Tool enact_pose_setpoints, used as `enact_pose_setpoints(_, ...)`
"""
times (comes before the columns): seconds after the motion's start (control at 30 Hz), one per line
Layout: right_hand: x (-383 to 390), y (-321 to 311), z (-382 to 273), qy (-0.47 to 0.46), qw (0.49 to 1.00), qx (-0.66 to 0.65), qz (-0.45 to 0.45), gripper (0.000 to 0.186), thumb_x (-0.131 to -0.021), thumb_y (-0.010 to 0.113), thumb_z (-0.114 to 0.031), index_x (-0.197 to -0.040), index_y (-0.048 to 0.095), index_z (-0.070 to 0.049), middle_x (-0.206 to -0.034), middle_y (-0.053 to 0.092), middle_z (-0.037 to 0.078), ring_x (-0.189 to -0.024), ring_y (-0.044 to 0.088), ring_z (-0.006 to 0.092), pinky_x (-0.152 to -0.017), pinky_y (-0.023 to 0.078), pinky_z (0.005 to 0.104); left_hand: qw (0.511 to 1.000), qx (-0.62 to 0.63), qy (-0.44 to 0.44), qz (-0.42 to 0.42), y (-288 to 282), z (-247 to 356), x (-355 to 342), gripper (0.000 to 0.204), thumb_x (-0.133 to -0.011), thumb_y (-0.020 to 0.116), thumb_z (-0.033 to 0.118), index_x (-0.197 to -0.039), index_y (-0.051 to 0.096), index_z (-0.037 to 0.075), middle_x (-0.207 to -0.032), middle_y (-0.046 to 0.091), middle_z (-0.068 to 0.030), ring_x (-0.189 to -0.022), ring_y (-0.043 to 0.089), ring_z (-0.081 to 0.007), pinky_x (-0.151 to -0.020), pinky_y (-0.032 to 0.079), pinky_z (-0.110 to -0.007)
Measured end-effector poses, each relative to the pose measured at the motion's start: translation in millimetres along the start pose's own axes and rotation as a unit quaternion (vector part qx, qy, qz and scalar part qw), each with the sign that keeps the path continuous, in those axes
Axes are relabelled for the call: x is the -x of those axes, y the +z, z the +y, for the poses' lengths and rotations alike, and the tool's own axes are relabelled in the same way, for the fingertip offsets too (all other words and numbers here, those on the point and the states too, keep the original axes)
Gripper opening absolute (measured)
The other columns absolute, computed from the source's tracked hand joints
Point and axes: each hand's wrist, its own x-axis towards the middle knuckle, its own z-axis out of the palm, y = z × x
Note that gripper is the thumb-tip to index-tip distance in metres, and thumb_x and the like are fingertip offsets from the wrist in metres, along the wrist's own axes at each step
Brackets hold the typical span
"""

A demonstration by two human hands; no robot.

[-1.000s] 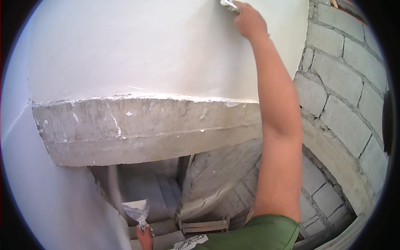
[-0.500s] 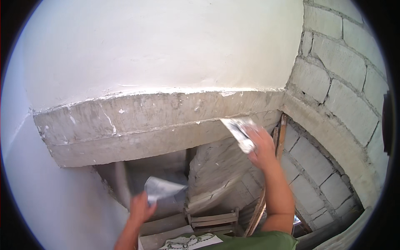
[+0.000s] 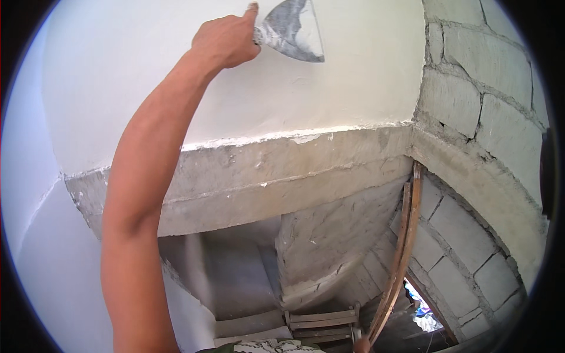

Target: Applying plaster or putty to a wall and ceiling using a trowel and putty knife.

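My left hand (image 3: 226, 41) is raised high, closed round the handle of a wide putty knife (image 3: 288, 32), with one finger extended along it. The flared grey blade carries a smear of white paste along its wide edge. It lies over the smooth white wall (image 3: 347, 94); whether it touches cannot be told. At the lower edge only a small part of my right hand (image 3: 361, 346) shows, next to a thin pale edge of something. Its fingers and anything they hold are out of sight.
Below the white wall runs a bare concrete beam (image 3: 282, 162) with a rough edge. Bare block wall (image 3: 465, 59) stands at right. A bent wooden strip (image 3: 403, 247) leans beneath the corner. Down below are a wooden slatted piece (image 3: 323, 322) and a grey recess (image 3: 235, 270).
My left hand has risen from low beside the recess up to the white wall with the putty knife. My right hand has dropped from the beam to the lower edge, taking its flat tool from view.
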Motion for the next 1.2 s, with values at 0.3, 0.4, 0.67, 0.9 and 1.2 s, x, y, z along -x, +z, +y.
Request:
enact_pose_setpoints(0.3,41.7,17.1,-69.2,0.061,0.995,-0.076,0.025,0.031,-0.097,0.044,-0.025,-0.104,0.065,-0.003,-0.095,0.065,0.010,-0.088,0.057,0.0247,-0.077,0.046,0.0416,0.994,-0.094,-0.030,-0.046,15.7,8.1,-14.2,0.082,-0.075,0.057,0.020,-0.151,0.031,0.003,-0.092,0.071,-0.0131,-0.085,0.068,-0.0318,-0.075,0.056,-0.041)
enact_pose_setpoints(0.4,26.6,32.1,-69.4,0.065,0.988,-0.071,0.124,0.030,-0.099,0.043,-0.023,-0.106,0.064,-0.003,-0.093,0.063,0.008,-0.083,0.055,0.0214,-0.072,0.045,0.0404,0.994,-0.104,-0.019,-0.019,17.8,13.6,-12.0,0.069,-0.076,0.059,0.022,-0.139,0.044,-0.001,-0.088,0.071,-0.0154,-0.083,0.068,-0.0331,-0.072,0.055,-0.043)
enact_pose_setpoints(0.67,-86.4,1.1,-81.8,0.043,0.969,-0.242,0.005,0.027,-0.085,0.053,-0.026,-0.090,0.075,-0.010,-0.095,0.071,0.013,-0.095,0.066,0.0295,-0.087,0.049,0.0422,0.999,-0.042,0.011,-0.004,-1.6,37.5,41.4,0.033,-0.079,0.066,0.021,-0.103,0.051,0.004,-0.075,0.067,-0.0175,-0.072,0.065,-0.0393,-0.064,0.049,-0.047)
enact_pose_setpoints(0.9,-104.3,54.1,-30.4,-0.239,0.965,0.045,0.093,0.025,-0.079,0.054,-0.023,-0.072,0.072,-0.006,-0.085,0.071,0.012,-0.086,0.067,0.0293,-0.081,0.051,0.0433,0.996,-0.009,0.026,0.086,25.0,-6.8,49.7,0.033,-0.081,0.068,0.019,-0.112,0.057,0.012,-0.076,0.068,-0.0144,-0.073,0.066,-0.0376,-0.066,0.050,-0.048)
enact_pose_setpoints(1.2,-23.4,-21.9,-87.5,-0.036,0.979,-0.169,-0.111,0.034,-0.088,0.049,-0.027,-0.092,0.072,-0.002,-0.104,0.069,0.017,-0.102,0.064,0.0305,-0.091,0.049,0.0399,0.993,-0.105,-0.044,-0.010,16.4,12.7,-2.3,0.069,-0.078,0.060,0.018,-0.145,0.045,0.017,-0.082,0.070,-0.0165,-0.080,0.068,-0.0345,-0.069,0.053,-0.046)
